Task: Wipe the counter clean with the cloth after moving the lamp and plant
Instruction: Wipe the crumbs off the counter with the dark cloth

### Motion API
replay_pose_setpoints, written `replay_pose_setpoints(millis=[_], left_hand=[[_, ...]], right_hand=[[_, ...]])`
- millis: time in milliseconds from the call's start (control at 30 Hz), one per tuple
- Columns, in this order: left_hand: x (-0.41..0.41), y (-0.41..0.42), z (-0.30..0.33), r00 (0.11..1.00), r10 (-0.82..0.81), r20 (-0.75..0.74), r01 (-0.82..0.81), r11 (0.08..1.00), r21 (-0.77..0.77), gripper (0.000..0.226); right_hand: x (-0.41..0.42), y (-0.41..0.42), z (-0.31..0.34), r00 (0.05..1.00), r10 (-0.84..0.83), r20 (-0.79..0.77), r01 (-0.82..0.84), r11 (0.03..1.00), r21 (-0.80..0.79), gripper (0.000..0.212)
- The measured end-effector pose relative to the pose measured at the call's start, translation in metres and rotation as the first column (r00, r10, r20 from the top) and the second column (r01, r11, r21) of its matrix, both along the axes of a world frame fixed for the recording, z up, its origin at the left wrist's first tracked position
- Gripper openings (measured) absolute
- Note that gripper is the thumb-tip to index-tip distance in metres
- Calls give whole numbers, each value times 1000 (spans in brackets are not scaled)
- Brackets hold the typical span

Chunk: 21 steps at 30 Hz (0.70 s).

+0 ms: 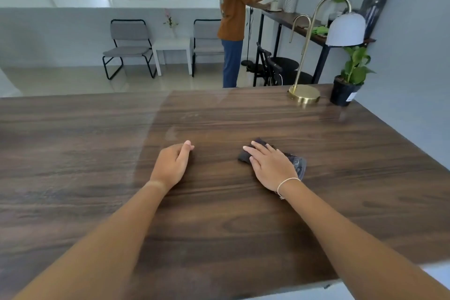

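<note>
Head view: my right hand [270,168] flat, fingers [254,146] straight, on cloth [299,165]; left hand [171,165] loosely curled, empty. Press evenly, overlap strokes toward lamp [304,95], plant [353,68] upper right.

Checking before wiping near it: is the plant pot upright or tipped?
Upright: the plant pot stands on its base beside the lamp.

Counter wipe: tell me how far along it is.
Done, it seems: the lamp and plant stand together at the counter's far right corner. In hand: the right hand presses flat on the dark cloth mid-counter; the left hand rests beside it, holding nothing. Left: a pale smear beyond the left hand, and probably the corner under the lamp and plant.
</note>
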<state>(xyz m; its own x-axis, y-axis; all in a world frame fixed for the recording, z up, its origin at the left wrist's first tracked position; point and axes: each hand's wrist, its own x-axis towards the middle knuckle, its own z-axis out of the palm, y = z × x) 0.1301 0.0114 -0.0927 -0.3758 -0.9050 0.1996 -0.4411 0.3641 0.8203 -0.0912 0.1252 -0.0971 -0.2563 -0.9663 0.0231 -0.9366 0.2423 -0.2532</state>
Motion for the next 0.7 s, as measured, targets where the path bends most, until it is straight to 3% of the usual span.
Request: replay_pose_setpoints(millis=[167, 500, 700], left_hand=[[-26, -50, 7, 997, 59, 58, -58, 998, -12, 43], [-58, -109, 0, 988, 93, 123, -89, 995, -44, 38], [-59, -112, -7, 982, 105, 154, -87, 989, -118, 47]], right_hand=[[-24, -88, -1, 996, 94, 12, -94, 996, -9, 42], [-108, -247, 0, 998, 52, 23, -52, 999, -7, 42], [-120, -325, 2, 999, 51, -12, -51, 998, -26, 43]])
